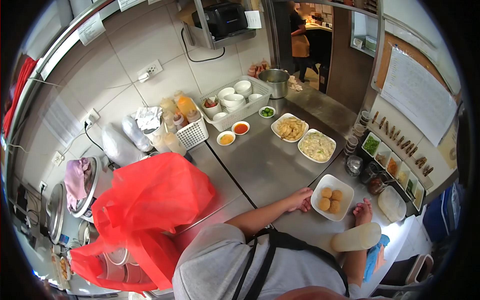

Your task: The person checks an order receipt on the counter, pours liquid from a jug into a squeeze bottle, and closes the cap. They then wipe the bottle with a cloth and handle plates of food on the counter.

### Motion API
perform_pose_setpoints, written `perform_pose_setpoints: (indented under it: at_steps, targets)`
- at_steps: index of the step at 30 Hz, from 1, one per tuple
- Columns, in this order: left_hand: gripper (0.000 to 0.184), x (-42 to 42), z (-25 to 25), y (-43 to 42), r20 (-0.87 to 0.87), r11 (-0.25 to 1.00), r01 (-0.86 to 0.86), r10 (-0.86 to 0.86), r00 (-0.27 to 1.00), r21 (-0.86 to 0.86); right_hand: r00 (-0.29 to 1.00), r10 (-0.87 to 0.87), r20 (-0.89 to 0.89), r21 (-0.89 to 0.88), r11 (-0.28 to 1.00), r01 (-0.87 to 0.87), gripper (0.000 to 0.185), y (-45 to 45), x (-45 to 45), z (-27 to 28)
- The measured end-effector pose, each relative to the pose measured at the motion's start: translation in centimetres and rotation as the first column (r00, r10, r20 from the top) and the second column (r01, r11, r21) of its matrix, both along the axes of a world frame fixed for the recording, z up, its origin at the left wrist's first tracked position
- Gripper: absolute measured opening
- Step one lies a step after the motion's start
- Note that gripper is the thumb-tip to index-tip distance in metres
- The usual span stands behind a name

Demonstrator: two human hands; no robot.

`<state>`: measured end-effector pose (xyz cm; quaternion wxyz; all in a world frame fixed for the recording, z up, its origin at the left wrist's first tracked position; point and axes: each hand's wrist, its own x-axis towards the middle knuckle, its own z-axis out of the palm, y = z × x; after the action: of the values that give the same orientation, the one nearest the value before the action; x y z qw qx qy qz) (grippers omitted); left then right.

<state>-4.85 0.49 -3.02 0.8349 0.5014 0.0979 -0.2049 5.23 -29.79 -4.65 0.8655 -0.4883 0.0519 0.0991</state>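
A white square bowl [320,214] with several round, golden-brown fried balls [330,200] stands on the steel counter in front of me. At its left rim is my left hand [300,199], fingers loosely bent, with nothing visible in it; whether the fingertips touch the bowl I cannot tell. My right hand [363,212] rests to the right of the bowl, apart from it, fingers half curled and holding nothing visible. Close to my right forearm is a pale sauce bottle [356,237]. Beyond the bowl sit a dish of creamy, shredded food [317,146] and a dish of fried pieces [290,128].
Small sauce bowls [241,128] and a white basket of bowls [235,100] stand farther back, near a steel pot [274,82]. Red bags [155,195] fill the left side. Condiment trays [394,165] line the right. Another person [299,40] stands beyond the doorway.
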Motion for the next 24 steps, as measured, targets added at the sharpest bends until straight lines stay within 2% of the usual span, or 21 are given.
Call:
perform_pose_setpoints:
  at_steps: [7,13,16,19,21,22,24]
  targets:
    - [0.035,-0.7,-1.1,-0.9,0.066,0.971,-0.237,0.236,0.970,0.021,0.997,0.070,-0.022,0.026,0.997,-0.069,0.018,0.0,0.2,0.0]
    - [0.030,-1.7,-0.5,-0.6,0.038,0.962,-0.274,0.273,0.961,0.012,0.996,0.079,-0.050,0.001,0.997,-0.079,0.018,-0.3,0.8,-0.4]
    - [0.034,-1.8,-1.2,-0.3,0.050,0.959,-0.284,0.285,0.957,-0.017,0.997,0.051,-0.063,-0.010,0.999,-0.051,0.018,-0.3,0.9,-0.4]
    - [0.043,-1.7,-0.7,0.7,-0.054,0.979,-0.194,0.198,0.979,0.069,0.996,0.059,-0.071,-0.033,0.998,-0.061,0.019,-0.2,0.9,0.0]
    - [0.047,-1.5,2.3,3.5,-0.105,0.964,0.075,-0.050,0.993,0.257,0.996,0.084,-0.039,-0.026,0.996,-0.085,0.020,-0.6,1.0,-0.5]
    - [0.049,-1.5,4.7,5.6,-0.150,0.913,0.217,-0.174,0.973,0.344,0.994,0.098,-0.042,-0.029,0.995,-0.100,0.020,-0.6,1.1,-0.3]
    - [0.048,-2.3,12.4,10.1,0.051,0.868,0.079,-0.119,0.992,0.491,0.993,0.108,-0.053,-0.022,0.994,-0.109,0.021,-0.7,0.8,0.0]
